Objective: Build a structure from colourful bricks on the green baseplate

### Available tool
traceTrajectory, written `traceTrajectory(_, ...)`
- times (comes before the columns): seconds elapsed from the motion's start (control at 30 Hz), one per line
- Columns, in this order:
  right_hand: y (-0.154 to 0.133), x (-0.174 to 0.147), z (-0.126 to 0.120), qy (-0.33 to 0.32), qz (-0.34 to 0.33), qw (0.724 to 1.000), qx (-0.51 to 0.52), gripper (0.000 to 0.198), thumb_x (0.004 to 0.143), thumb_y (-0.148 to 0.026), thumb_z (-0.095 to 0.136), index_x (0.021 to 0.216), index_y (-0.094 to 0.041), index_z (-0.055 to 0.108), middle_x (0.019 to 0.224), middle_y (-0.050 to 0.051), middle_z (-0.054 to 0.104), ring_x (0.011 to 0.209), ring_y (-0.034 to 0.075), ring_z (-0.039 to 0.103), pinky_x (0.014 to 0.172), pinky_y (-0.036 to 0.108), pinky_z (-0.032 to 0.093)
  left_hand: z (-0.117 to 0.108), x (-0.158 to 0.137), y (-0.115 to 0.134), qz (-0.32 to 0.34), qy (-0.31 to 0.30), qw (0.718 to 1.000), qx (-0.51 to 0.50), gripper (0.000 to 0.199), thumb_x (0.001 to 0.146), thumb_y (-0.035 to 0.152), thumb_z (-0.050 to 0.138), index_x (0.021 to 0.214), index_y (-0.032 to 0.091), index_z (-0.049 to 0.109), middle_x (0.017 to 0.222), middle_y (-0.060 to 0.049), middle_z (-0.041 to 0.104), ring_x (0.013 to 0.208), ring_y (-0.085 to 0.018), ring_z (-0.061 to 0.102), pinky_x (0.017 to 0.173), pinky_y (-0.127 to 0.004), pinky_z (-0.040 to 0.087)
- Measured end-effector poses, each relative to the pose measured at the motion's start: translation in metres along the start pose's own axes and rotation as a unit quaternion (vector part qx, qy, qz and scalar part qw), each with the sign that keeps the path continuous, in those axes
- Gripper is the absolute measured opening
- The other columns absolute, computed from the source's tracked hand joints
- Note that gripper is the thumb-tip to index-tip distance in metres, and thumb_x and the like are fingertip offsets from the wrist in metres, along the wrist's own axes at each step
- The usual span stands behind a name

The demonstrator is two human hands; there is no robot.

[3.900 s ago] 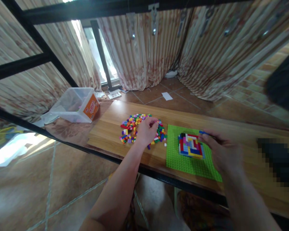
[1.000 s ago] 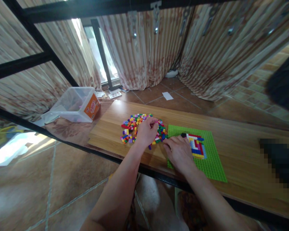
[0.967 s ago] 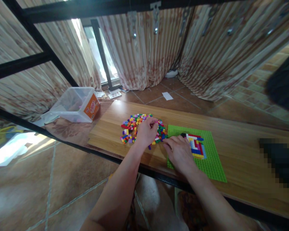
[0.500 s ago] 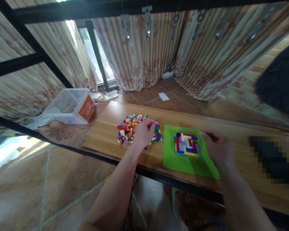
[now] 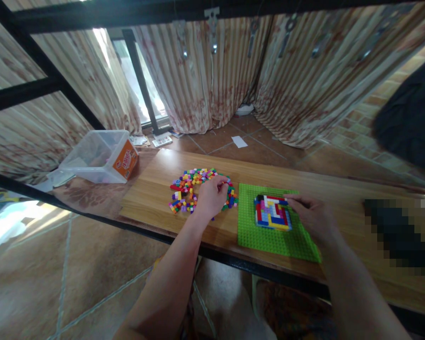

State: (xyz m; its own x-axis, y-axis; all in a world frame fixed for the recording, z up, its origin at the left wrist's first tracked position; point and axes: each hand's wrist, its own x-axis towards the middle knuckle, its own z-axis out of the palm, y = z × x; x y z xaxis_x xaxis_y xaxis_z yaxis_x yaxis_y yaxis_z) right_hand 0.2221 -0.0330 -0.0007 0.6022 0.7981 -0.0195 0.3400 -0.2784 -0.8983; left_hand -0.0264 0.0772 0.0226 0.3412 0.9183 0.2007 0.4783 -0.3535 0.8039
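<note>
My left hand (image 5: 212,196) reaches into a loose pile of small colourful toy bricks (image 5: 198,175). Its thumb and fingertips are pinched together, and anything between them is too small to make out. On a green studded baseplate (image 5: 262,243) sits a low, roughly square build of bricks (image 5: 272,212) in red, white, blue, yellow and pink. My right hand (image 5: 313,215) is over the plate's right side, fingers stretched toward the build's far right corner. There a blue brick (image 5: 282,202) juts out close to the fingertips; whether they touch it is unclear.
The wooden tabletop (image 5: 148,189) carries the pile and plate. At the left stands a clear plastic tub (image 5: 92,156) with an orange label. A dark, pixelated object (image 5: 396,236) lies at the right. A black metal bar (image 5: 145,231) runs along the near edge.
My right hand has moved left, from beside the build to its far right corner, with the fingers reaching out further. My left hand stays pinched over the pile.
</note>
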Motion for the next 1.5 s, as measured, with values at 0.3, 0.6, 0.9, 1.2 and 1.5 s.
traceTrajectory(0.3,0.007,0.006,0.004,-0.036,0.065,0.987,0.143,0.020,0.059,-0.033,0.076,0.075,-0.021,0.077,0.084,0.006,0.076,0.076,0.018,0.067,0.064,0.029,0.055,0.000,-0.002,0.001,0.006,0.006,1.000,0.025,0.019,0.087,0.016,0.052,0.094,0.018,0.069,0.076,-0.002,0.070,0.069,-0.017,0.063,0.069,-0.029,0.050)
traceTrajectory(0.6,0.009,0.010,0.004,-0.045,0.096,0.981,0.164,0.018,0.057,-0.030,0.077,0.073,-0.021,0.076,0.079,0.005,0.075,0.068,0.016,0.067,0.055,0.024,0.054,0.005,-0.001,-0.001,0.006,-0.002,1.000,0.019,0.019,0.085,0.015,0.053,0.094,0.017,0.069,0.073,-0.001,0.068,0.064,-0.015,0.060,0.068,-0.028,0.049)
traceTrajectory(0.9,0.009,0.011,0.005,-0.041,0.108,0.981,0.157,0.015,0.057,-0.029,0.075,0.070,-0.021,0.076,0.074,0.004,0.075,0.062,0.014,0.064,0.051,0.023,0.051,0.025,-0.018,0.016,0.057,-0.133,0.988,-0.056,0.020,0.087,0.019,0.052,0.101,0.016,0.067,0.077,-0.002,0.070,0.067,-0.014,0.061,0.067,-0.026,0.050)
traceTrajectory(1.2,0.006,0.010,0.010,-0.010,0.119,0.980,0.160,0.016,0.056,-0.026,0.074,0.069,-0.018,0.075,0.071,0.005,0.074,0.065,0.016,0.064,0.055,0.025,0.050,0.045,-0.033,0.025,0.071,-0.213,0.974,-0.019,0.049,0.077,0.031,0.068,0.122,0.018,0.058,0.092,-0.004,0.069,0.076,-0.017,0.064,0.069,-0.028,0.051)
traceTrajectory(1.5,0.005,0.005,0.001,-0.029,0.104,0.983,0.150,0.022,0.060,-0.038,0.073,0.072,-0.020,0.076,0.076,0.005,0.074,0.063,0.013,0.062,0.053,0.023,0.048,0.049,-0.033,0.023,0.095,-0.240,0.966,0.005,0.091,0.065,0.036,0.081,0.143,0.019,0.037,0.126,-0.015,0.060,0.101,-0.028,0.065,0.088,-0.043,0.053)
